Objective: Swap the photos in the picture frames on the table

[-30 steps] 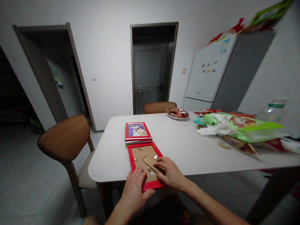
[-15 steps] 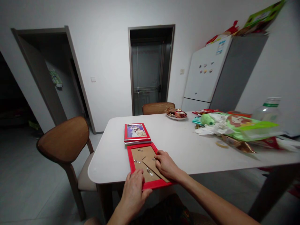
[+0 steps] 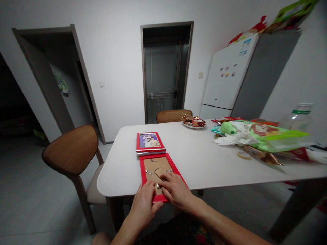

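Observation:
A red picture frame [image 3: 176, 165] lies face down at the table's front edge, its brown backing board [image 3: 150, 166] and small metal clips showing. My left hand [image 3: 145, 200] grips the frame's lower left corner, thumb at the near edge and fingers on top. Over the lower part of the backing is my right hand [image 3: 177, 190], its fingers bent at the metal clip [image 3: 158, 186] near the bottom. The right hand hides part of the board's cut stand. Just beyond the frame sits a stack of red frames with a photo [image 3: 149, 140] facing up on top.
The white table [image 3: 117, 163] holds a plate of snacks [image 3: 194, 121] at the back, and a green bag [image 3: 270, 136], tissues, tape roll [image 3: 244, 156] and clear jar [image 3: 297, 117] on the right. Wooden chairs stand left [image 3: 73, 149] and behind [image 3: 173, 116].
My right hand has moved from the frame's right side down and left to the bottom clip. My left hand keeps its hold at the corner. The view has shifted slightly.

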A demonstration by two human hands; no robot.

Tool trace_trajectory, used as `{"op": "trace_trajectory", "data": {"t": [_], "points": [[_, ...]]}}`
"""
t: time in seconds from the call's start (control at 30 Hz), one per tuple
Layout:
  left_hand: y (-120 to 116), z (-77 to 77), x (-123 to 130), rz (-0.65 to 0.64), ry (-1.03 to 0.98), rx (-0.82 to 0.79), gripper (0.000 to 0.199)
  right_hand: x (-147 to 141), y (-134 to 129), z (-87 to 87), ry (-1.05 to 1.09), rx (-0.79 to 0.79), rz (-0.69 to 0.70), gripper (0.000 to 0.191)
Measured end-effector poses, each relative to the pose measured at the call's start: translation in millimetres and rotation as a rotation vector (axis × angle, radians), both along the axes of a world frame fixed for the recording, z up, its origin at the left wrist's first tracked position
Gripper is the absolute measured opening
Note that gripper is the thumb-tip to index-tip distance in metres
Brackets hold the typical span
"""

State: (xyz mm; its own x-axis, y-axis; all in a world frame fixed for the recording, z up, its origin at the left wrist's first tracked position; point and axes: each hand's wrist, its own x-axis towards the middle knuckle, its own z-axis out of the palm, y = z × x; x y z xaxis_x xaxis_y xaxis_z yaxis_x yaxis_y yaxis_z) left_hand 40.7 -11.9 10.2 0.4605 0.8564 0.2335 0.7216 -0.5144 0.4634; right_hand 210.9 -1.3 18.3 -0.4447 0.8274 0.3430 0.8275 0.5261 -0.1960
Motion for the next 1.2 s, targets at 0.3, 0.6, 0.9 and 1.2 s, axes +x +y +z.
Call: {"op": "trace_trajectory", "data": {"t": [0.3,0.6,0.9,1.2], "points": [[1.3,-5.1,-4.0,0.002,-0.035,0.013,0.051,-2.0,-20.5,6.4,-0.065,0.005,0.098,0.031],[2.4,-7.1,-5.5,-0.011,-0.093,0.010,0.046,10.5,-26.1,8.8,-0.006,-0.050,0.148,0.026],[3.3,-11.2,-10.8,-0.008,-0.138,-0.001,0.055,-23.2,29.2,8.5,0.061,-0.064,0.053,0.029],[-0.1,-10.1,-11.6,-0.019,-0.154,0.000,0.055,-43.1,58.7,2.9,-0.114,-0.015,0.052,0.022]]}}
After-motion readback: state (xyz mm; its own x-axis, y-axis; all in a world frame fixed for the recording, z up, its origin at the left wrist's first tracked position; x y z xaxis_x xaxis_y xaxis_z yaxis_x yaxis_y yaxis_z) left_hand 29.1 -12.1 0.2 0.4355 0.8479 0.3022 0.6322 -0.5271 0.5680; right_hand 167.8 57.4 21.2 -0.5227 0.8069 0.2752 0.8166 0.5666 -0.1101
